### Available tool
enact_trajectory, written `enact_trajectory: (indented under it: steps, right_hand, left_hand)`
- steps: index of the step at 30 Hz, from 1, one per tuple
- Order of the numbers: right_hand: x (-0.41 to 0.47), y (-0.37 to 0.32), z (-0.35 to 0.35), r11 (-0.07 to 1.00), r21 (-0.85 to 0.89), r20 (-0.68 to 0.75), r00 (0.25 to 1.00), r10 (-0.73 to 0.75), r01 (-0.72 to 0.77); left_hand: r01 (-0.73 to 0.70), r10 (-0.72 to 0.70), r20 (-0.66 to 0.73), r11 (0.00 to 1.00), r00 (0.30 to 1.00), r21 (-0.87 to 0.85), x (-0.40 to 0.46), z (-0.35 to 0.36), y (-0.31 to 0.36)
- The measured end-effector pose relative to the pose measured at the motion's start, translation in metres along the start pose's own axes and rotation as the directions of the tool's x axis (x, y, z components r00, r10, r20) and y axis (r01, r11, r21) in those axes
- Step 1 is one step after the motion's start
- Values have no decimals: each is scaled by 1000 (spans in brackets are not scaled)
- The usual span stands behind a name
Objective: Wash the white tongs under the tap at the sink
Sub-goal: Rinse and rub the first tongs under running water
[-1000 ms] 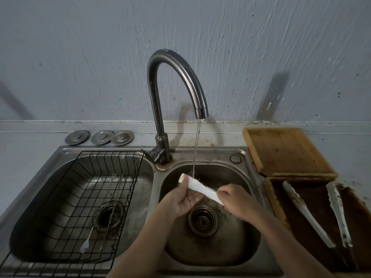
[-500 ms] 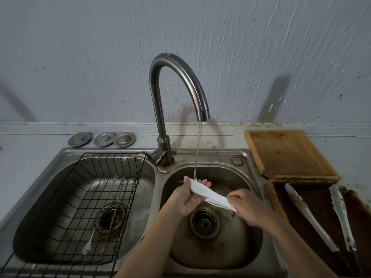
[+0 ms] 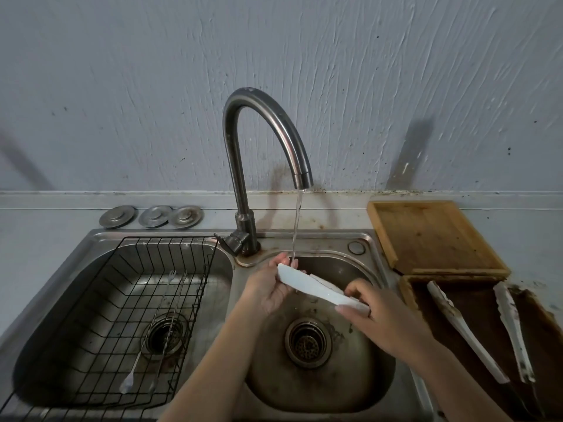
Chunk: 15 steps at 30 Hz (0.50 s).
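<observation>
You hold the white tongs (image 3: 316,287) over the right basin of the sink (image 3: 362,391), slanted, with the far end higher and at the left. A thin stream of water (image 3: 296,226) from the tap (image 3: 262,141) falls just at that far end. Your left hand (image 3: 269,289) supports the far end from below, the fingers (image 3: 281,259) curled around it and touching it. Your right hand (image 3: 380,315) grips the near end, with its fingers closed on the tongs from above. Under the tongs, the drain (image 3: 307,342) of the right basin is visible.

In the left basin sits a black wire rack (image 3: 128,315) with some thin metal utensils (image 3: 164,324) lying in it. Behind this basin, three round metal plugs (image 3: 150,216) lie in a row on the surface. At the right of the sink there is a wooden board (image 3: 432,236), and nearer to you a dark wooden tray (image 3: 405,292) with two more dirty tongs (image 3: 475,330) lying in it.
</observation>
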State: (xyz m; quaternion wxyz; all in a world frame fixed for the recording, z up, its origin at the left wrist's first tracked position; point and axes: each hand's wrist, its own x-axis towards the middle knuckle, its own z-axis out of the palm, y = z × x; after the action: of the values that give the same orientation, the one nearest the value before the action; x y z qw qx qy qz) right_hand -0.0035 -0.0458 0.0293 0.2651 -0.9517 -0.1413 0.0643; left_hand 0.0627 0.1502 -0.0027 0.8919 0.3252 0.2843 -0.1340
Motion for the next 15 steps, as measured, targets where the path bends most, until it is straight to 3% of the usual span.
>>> enact_trajectory:
  steps: [5,7,8,12,15]
  right_hand:
    - [6,14,4,964,-215,-234,950,-207,157]
    - [11,20,3,968,-178,-304,926,-225,177]
    - [14,20,1,986,-96,-306,938,-163,140]
    - [35,28,-5,974,209,-93,990,106,-85]
    - [44,30,-5,908,345,105,971,213,-236]
  left_hand:
    - [-29,29,2,985,1000,169,-2,4,12]
    - [-21,6,64,972,998,236,-7,4,16]
    - [-34,8,92,958,996,286,-8,4,18]
    - [-172,125,123,829,984,532,-10,-1,21]
    - [-316,300,162,584,940,748,-9,-12,21]
